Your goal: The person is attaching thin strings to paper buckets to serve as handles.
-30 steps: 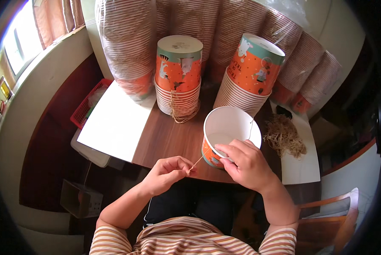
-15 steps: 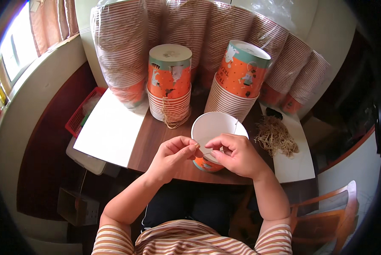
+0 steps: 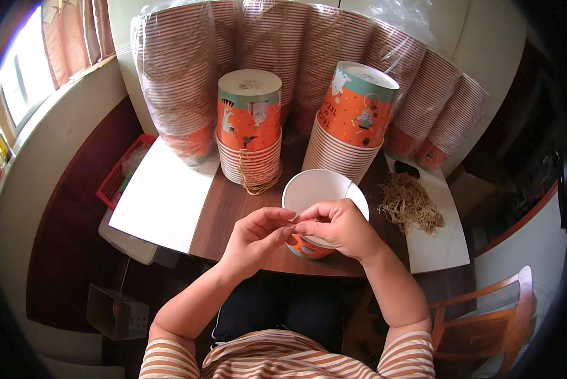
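Head view: left hand [image 3: 258,235] and right hand [image 3: 341,228] meet at the near side of an upright paper bucket [image 3: 312,189]

From where I stand, the bucket is close to the near edge of the desk [image 3: 207,230], straight ahead of the person, its long axis up and down and its white mouth uppermost. It lies forward and a little right of the spot where the fingertips come together, so the right hand is the nearer one. That hand reaches across the bucket's near right side and covers part of the rim; whether it touches the paper I can't tell. The left hand comes in from the left, its fingertips by the rim's near left.

The two hands are together, thumbs and forefingers curled toward one another tip to tip. Whatever may be pinched there is too small and hidden for me to make out. A thin cord [image 3: 349,186] shows at the far right of the mouth, on the side away from the fingertips.

Beyond the bucket stand two upside-down stacks, a left stack [image 3: 248,120] with loops of twine [image 3: 258,187] hanging down its ribbed rims, and a right stack [image 3: 353,117] nearer the bucket. A tangled fibre bundle [image 3: 413,205] lies off to the right, apart from both hands.
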The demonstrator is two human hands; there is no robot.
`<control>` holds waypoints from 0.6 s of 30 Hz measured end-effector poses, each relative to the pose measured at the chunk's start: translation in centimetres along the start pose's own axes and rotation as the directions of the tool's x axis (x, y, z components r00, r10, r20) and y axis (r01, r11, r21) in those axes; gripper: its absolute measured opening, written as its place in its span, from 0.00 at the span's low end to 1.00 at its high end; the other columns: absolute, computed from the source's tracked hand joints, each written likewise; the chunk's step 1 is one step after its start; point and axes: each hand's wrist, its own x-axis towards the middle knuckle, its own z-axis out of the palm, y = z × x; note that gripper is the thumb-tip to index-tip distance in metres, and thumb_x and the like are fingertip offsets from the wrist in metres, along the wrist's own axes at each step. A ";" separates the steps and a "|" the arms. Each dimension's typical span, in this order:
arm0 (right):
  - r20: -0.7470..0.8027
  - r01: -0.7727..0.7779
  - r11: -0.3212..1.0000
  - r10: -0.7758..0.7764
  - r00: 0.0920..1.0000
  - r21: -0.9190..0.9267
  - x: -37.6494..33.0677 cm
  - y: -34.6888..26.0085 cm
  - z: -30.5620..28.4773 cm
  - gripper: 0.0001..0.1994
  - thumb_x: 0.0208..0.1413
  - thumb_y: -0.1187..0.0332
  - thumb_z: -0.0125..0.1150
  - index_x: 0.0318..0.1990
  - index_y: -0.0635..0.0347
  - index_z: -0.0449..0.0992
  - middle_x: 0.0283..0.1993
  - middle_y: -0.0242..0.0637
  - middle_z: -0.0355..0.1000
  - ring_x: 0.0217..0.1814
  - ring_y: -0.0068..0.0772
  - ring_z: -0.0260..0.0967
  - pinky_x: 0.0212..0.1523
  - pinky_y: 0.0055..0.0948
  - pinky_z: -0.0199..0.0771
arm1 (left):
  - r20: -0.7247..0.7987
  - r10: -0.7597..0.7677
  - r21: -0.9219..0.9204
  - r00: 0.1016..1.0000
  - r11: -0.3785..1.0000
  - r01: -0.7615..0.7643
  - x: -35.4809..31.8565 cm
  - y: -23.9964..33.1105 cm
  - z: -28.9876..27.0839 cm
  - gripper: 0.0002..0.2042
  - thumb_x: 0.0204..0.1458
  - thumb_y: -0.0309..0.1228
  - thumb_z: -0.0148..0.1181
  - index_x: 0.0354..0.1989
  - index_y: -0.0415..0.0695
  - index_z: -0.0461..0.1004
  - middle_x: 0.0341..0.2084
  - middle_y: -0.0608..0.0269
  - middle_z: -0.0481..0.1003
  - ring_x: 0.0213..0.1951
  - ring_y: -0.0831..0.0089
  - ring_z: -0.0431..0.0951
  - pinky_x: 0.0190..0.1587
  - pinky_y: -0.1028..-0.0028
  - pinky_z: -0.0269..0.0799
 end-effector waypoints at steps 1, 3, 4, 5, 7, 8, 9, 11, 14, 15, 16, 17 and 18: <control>0.018 -0.007 1.000 0.008 1.000 -0.024 -0.1 0.0 -0.2 0.07 0.53 0.73 0.62 0.36 0.68 0.77 0.32 0.33 0.76 0.35 0.18 0.71 0.38 0.18 0.71 | -0.004 0.007 0.013 1.000 1.000 -0.007 0.1 0.1 0.1 0.13 0.56 0.25 0.54 0.49 0.35 0.69 0.36 0.58 0.76 0.37 0.75 0.77 0.40 0.78 0.73; 0.009 -0.005 1.000 0.005 1.000 -0.030 -0.1 -0.1 -0.2 0.07 0.53 0.72 0.62 0.36 0.67 0.77 0.32 0.33 0.76 0.35 0.17 0.71 0.38 0.18 0.71 | -0.001 -0.034 0.058 0.999 0.998 0.034 0.1 0.3 0.1 0.13 0.56 0.26 0.54 0.48 0.35 0.70 0.35 0.60 0.76 0.36 0.77 0.76 0.39 0.80 0.72; -0.002 -0.002 0.999 0.001 1.000 -0.035 -0.1 -0.1 -0.2 0.07 0.53 0.72 0.62 0.35 0.67 0.78 0.31 0.33 0.76 0.34 0.17 0.71 0.38 0.18 0.71 | 0.001 -0.076 0.105 0.997 0.992 0.075 0.1 0.5 0.1 0.12 0.57 0.26 0.54 0.47 0.34 0.71 0.34 0.62 0.76 0.35 0.80 0.75 0.38 0.81 0.71; -0.001 -0.003 0.999 0.003 1.000 -0.037 -0.1 0.0 -0.2 0.07 0.53 0.72 0.62 0.35 0.67 0.78 0.31 0.33 0.76 0.34 0.17 0.71 0.38 0.18 0.71 | 0.001 -0.075 0.102 0.997 0.992 0.074 0.2 0.8 0.3 0.12 0.57 0.26 0.54 0.47 0.34 0.71 0.34 0.62 0.76 0.35 0.80 0.75 0.38 0.81 0.71; -0.003 0.002 0.998 -0.002 1.000 -0.057 0.0 0.4 -0.1 0.07 0.52 0.71 0.62 0.34 0.67 0.78 0.30 0.32 0.76 0.33 0.16 0.70 0.37 0.18 0.71 | -0.002 -0.179 0.250 0.984 0.952 0.174 0.3 1.4 0.5 0.11 0.56 0.28 0.55 0.44 0.33 0.73 0.30 0.64 0.76 0.31 0.82 0.73 0.36 0.82 0.70; -0.003 0.002 0.998 -0.002 1.000 -0.060 0.0 0.3 -0.1 0.07 0.52 0.71 0.62 0.34 0.67 0.78 0.30 0.32 0.76 0.33 0.16 0.70 0.37 0.18 0.71 | -0.001 -0.176 0.248 0.984 0.953 0.171 0.3 1.5 0.4 0.11 0.56 0.28 0.55 0.44 0.33 0.73 0.30 0.64 0.76 0.31 0.82 0.73 0.36 0.82 0.70; -0.049 0.027 0.993 -0.033 0.998 -0.116 -0.1 0.3 -0.2 0.07 0.52 0.70 0.62 0.33 0.66 0.78 0.28 0.31 0.75 0.31 0.15 0.68 0.34 0.18 0.70 | -0.007 -0.198 0.309 0.980 0.932 0.190 0.2 1.6 0.2 0.11 0.56 0.29 0.56 0.42 0.33 0.74 0.28 0.65 0.76 0.30 0.83 0.72 0.35 0.82 0.70; -0.089 0.052 0.983 -0.068 0.994 -0.173 -0.1 0.3 -0.4 0.07 0.52 0.69 0.62 0.31 0.66 0.78 0.25 0.30 0.74 0.29 0.13 0.67 0.32 0.19 0.70 | -0.017 -0.217 0.368 0.976 0.906 0.208 0.1 1.7 0.0 0.11 0.56 0.30 0.57 0.40 0.33 0.75 0.26 0.66 0.76 0.28 0.84 0.71 0.33 0.82 0.70; -0.100 0.030 0.982 -0.049 0.994 -0.186 0.1 0.7 -0.6 0.07 0.52 0.69 0.62 0.30 0.65 0.78 0.25 0.29 0.74 0.28 0.13 0.66 0.31 0.19 0.68 | -0.018 -0.215 0.343 0.976 0.916 0.208 0.0 1.5 0.0 0.10 0.55 0.30 0.57 0.39 0.34 0.75 0.26 0.66 0.76 0.27 0.84 0.72 0.31 0.83 0.69; -0.109 0.036 0.987 -0.053 0.993 -0.156 0.1 0.9 -0.8 0.07 0.52 0.69 0.62 0.31 0.65 0.77 0.25 0.28 0.73 0.28 0.13 0.65 0.30 0.19 0.68 | -0.020 -0.220 0.330 0.975 0.919 0.215 0.1 1.4 0.2 0.10 0.55 0.30 0.57 0.39 0.34 0.75 0.26 0.66 0.76 0.27 0.84 0.71 0.31 0.83 0.68; -0.118 0.041 0.991 -0.056 0.991 -0.126 0.0 1.0 -0.9 0.07 0.53 0.69 0.62 0.31 0.65 0.77 0.25 0.28 0.73 0.27 0.13 0.64 0.30 0.18 0.67 | -0.022 -0.226 0.316 0.974 0.923 0.221 0.2 1.4 0.4 0.10 0.55 0.30 0.57 0.38 0.34 0.75 0.26 0.66 0.75 0.26 0.84 0.71 0.30 0.83 0.68; -0.116 0.042 0.991 -0.057 0.992 -0.128 0.1 0.9 -0.9 0.07 0.53 0.69 0.62 0.31 0.65 0.77 0.25 0.28 0.73 0.27 0.13 0.64 0.30 0.18 0.67 | -0.024 -0.224 0.314 0.974 0.924 0.220 0.2 1.3 0.3 0.10 0.55 0.30 0.57 0.38 0.34 0.75 0.26 0.66 0.75 0.26 0.84 0.71 0.30 0.83 0.68; -0.144 0.042 0.992 -0.059 0.988 -0.120 0.1 0.7 -0.8 0.07 0.53 0.69 0.62 0.32 0.65 0.77 0.26 0.26 0.72 0.28 0.12 0.64 0.31 0.17 0.66 | -0.028 -0.222 0.296 0.975 0.929 0.220 0.1 1.2 0.2 0.10 0.55 0.30 0.57 0.38 0.34 0.75 0.25 0.67 0.75 0.26 0.85 0.70 0.30 0.83 0.67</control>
